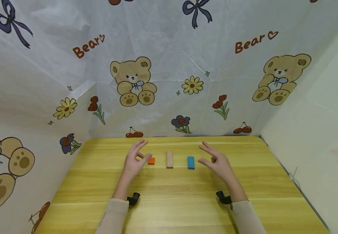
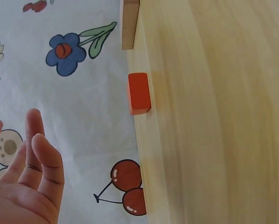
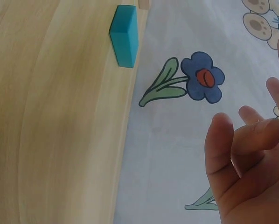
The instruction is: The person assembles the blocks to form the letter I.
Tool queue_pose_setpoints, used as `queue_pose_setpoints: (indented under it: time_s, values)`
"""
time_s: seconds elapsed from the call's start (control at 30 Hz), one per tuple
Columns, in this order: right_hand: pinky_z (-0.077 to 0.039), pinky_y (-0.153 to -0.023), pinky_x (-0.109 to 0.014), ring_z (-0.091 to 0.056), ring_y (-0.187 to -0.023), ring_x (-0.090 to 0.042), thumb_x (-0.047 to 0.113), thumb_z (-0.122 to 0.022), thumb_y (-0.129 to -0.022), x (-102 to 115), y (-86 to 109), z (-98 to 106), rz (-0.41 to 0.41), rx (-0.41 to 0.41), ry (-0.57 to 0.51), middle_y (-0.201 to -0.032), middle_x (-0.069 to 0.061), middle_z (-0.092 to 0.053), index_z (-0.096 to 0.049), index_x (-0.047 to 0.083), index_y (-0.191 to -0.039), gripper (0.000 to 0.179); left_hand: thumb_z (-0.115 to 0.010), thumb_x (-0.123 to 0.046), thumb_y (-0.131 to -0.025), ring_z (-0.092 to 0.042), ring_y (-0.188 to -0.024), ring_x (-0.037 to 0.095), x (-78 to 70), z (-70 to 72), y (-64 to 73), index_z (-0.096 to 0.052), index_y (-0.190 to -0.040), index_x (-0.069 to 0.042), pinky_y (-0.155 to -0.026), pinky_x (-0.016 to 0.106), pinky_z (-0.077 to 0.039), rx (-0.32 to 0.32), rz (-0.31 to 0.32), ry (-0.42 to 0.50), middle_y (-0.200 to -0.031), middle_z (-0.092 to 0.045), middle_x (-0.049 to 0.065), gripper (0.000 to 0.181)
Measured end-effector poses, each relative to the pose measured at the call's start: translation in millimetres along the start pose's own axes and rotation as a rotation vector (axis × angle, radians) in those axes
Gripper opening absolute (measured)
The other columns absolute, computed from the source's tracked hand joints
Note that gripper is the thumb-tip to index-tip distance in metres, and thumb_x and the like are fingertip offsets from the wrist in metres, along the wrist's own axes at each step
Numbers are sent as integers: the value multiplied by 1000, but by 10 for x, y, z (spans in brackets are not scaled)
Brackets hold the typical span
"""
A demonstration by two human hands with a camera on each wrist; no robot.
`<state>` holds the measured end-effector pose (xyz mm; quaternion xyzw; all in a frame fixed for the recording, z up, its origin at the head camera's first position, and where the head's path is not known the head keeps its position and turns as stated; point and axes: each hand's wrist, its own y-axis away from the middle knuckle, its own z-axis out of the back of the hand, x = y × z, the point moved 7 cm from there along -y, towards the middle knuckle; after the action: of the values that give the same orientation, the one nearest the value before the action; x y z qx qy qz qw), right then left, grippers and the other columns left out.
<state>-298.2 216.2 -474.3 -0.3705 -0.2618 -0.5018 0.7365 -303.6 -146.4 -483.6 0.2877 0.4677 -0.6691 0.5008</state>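
Note:
Three blocks lie in a row on the wooden table: a small orange block [image 1: 151,161] at left, a long plain wood block [image 1: 169,159] in the middle and a blue block [image 1: 190,162] at right. My left hand [image 1: 135,159] hovers just left of the orange block, fingers relaxed and holding nothing. On the other side, my right hand [image 1: 216,162] hangs right of the blue block, thumb and fingers apart. The left wrist view has the orange block [image 2: 139,93] apart from the fingers; the right wrist view has the blue block [image 3: 124,36] likewise untouched.
The yellowish wooden table [image 1: 169,208] reaches back to a white cloth [image 1: 169,42] printed with bears, flowers and cherries. A black wrist camera strap [image 1: 133,199] sits on the left wrist and another one [image 1: 223,197] on the right. A pale wall stands at right.

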Motion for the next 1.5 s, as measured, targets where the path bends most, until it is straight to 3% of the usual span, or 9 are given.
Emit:
queue_pose_setpoints:
  time_s: [0.3,0.57,1.13,1.3,1.5]
  values:
    - [-32,-48,-24,-21,-49,-3,34,-79,-97,-73,4,-69,-39,10,-18,-167,-7,-47,-62,21,-151,58,-79,-32,-98,-61,-84,15,41,-138,21,-60,-150,-31,-57,23,-51,30,15,41,-164,-47,1,55]
    - [-32,-46,-25,-23,-48,-4,27,-79,-97,-132,-10,-124,-65,16,-57,-168,-6,-46,-62,18,-151,57,-78,-32,-99,-63,-83,14,102,-200,9,-60,-150,-36,-55,24,-50,43,36,47,-164,-46,-6,54]
    - [-33,-48,-23,-27,-49,-5,20,-80,-97,-181,-2,-213,-111,41,-93,-166,-10,-48,-59,15,-153,61,-79,-27,-99,-62,-79,13,150,-391,33,-63,-148,-31,-58,22,-50,80,42,64,-165,-47,7,52]
    - [-34,-48,-23,-28,-49,-6,30,-81,-96,-191,2,-229,-125,46,-79,-165,-10,-49,-57,16,-155,65,-79,-27,-98,-60,-80,12,171,-443,48,-65,-146,-25,-67,23,-51,91,45,77,-164,-47,7,50]
    - [-33,-49,-23,-25,-48,-4,21,-79,-97,-224,-4,-262,-118,50,-70,-165,-12,-49,-59,15,-152,59,-80,-26,-97,-61,-80,12,168,-509,64,-66,-145,-21,-84,27,-55,116,49,103,-165,-47,8,51]
